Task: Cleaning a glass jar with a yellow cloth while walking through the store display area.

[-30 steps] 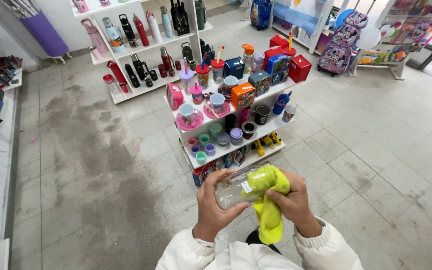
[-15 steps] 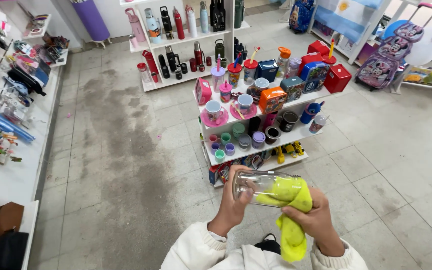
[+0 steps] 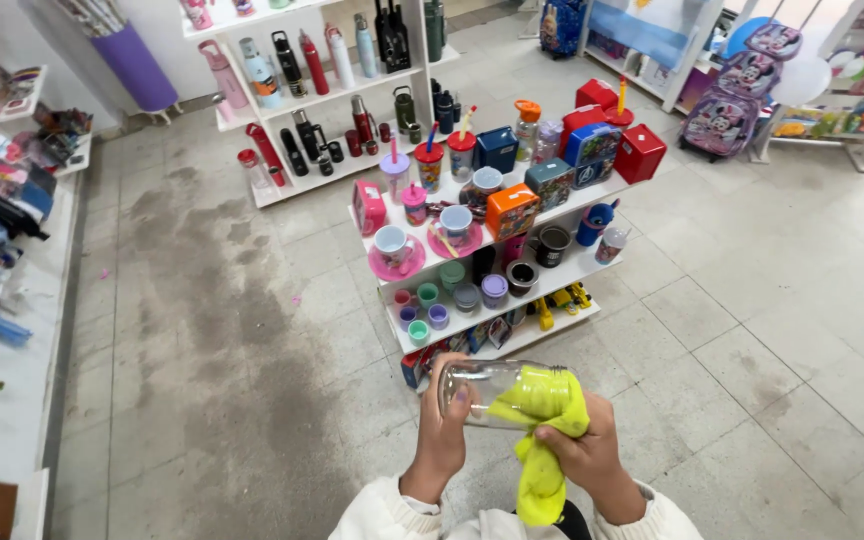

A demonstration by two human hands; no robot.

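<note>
Head view: yellow cloth (image 3: 542, 420) has stayed stuffed in clear bottle (image 3: 482, 385).

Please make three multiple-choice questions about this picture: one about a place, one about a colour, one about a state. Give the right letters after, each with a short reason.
1. Where does the pink cup on its pink saucer stand?
A. on the white shelf unit
B. on the floor
C. in a hand

2. What colour is the cloth?
A. red
B. yellow-green
C. blue

3. How is the clear jar held?
A. upright
B. on its side
C. hanging by a handle

Answers:
1 A: it sits on the top tier of the white shelf unit.
2 B: the cloth is bright yellow-green.
3 B: the left hand grips the jar lying sideways, while the right hand presses the cloth on its end.
</note>
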